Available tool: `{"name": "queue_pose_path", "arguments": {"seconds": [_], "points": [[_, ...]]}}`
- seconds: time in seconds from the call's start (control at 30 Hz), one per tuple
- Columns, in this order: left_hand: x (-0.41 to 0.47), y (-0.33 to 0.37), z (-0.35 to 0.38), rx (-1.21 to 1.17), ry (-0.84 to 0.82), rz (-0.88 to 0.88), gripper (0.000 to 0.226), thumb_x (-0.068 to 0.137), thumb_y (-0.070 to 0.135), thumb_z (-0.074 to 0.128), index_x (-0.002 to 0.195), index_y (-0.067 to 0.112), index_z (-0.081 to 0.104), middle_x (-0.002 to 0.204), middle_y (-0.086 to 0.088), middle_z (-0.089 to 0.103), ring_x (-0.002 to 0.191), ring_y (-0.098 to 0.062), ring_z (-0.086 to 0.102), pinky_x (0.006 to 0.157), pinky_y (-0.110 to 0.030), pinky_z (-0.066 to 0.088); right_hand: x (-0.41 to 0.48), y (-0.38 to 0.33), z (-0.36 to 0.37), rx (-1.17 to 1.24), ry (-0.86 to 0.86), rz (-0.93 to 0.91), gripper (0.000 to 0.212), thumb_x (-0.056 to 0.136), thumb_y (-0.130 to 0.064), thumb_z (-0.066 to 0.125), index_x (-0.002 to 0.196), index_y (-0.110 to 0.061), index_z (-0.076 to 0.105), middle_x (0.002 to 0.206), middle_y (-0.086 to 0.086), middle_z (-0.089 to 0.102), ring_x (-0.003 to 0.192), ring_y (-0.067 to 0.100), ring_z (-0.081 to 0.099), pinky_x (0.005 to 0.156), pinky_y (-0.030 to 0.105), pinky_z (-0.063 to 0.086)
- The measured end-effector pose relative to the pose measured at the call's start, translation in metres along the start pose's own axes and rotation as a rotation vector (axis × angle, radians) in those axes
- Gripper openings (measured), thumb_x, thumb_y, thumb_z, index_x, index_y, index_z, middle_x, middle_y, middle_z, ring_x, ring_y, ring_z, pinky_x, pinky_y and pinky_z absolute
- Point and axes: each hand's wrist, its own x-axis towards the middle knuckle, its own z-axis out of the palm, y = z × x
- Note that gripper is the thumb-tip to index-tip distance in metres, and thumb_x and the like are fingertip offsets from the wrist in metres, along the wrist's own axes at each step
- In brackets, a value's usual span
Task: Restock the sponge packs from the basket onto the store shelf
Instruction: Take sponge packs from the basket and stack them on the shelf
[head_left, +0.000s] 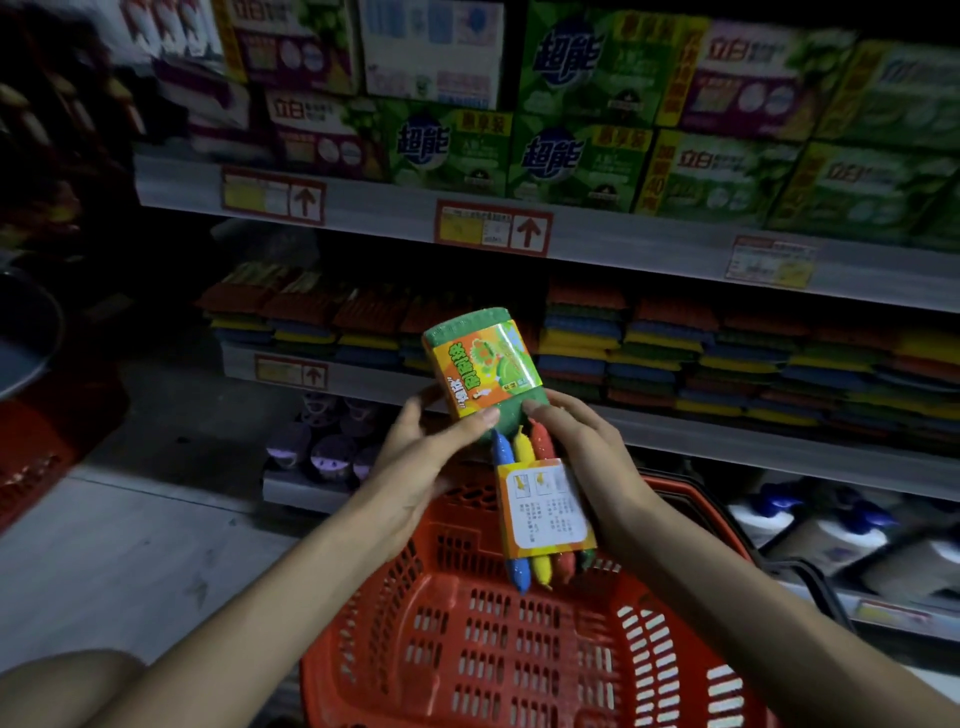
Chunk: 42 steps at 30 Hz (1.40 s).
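Note:
Two sponge packs are held above the red basket. My left hand grips the lower end of a green-topped sponge pack with an orange and green label, tilted up toward the shelf. My right hand holds a second sponge pack, edge-on, showing blue, yellow and red sponges and a white back label; its fingertips also touch the first pack. Stacks of the same multicoloured sponge packs fill the middle shelf behind.
The upper shelf carries green and purple boxes with red price tags on its edge. Purple-lidded containers stand low on the left. White bottles sit on the lower right shelf. Another red crate is at far left on the floor.

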Motion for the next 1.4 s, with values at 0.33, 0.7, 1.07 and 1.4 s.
{"name": "queue_pose_path", "arguments": {"seconds": [0.33,0.7,1.07,1.4], "points": [[0.016,0.015,-0.021,-0.123,0.194,0.058,0.050,0.081,0.020,0.084,0.123,0.009,0.059,0.121,-0.013,0.072,0.108,-0.027,0.073,0.075,-0.035,0.062,-0.002,-0.012,-0.001,-0.201,-0.050,-0.158,0.034,0.099,-0.031,0.064,0.132,-0.029,0.062,0.104,-0.002,0.079,0.077,0.014,0.076,0.061,0.021,0.053],[0.029,0.023,-0.016,-0.069,0.258,0.139,0.040,0.082,0.028,0.084,0.115,0.013,0.066,0.111,-0.006,0.077,0.103,-0.021,0.074,0.070,-0.028,0.058,0.001,-0.008,0.019,-0.219,-0.146,-0.257,0.064,0.084,-0.046,0.067,0.146,-0.042,0.052,0.138,-0.008,0.065,0.113,0.016,0.071,0.102,0.045,0.054],[0.044,0.028,0.000,-0.135,0.328,0.177,0.028,0.085,0.026,0.082,0.108,0.015,0.072,0.102,-0.003,0.079,0.099,-0.020,0.075,0.087,-0.038,0.061,0.014,-0.003,0.020,-0.222,-0.141,-0.293,0.071,0.090,-0.040,0.069,0.155,-0.041,0.040,0.146,-0.018,0.053,0.115,-0.002,0.066,0.093,0.026,0.056],[0.067,0.030,0.011,-0.072,0.292,0.233,0.033,0.098,0.020,0.068,0.129,0.012,0.067,0.117,-0.005,0.068,0.102,-0.010,0.065,0.077,-0.025,0.059,0.038,-0.019,0.016,-0.198,-0.036,-0.226,0.061,0.098,-0.024,0.064,0.153,-0.038,0.040,0.117,-0.029,0.063,0.097,-0.003,0.071,0.071,0.013,0.054]]}}
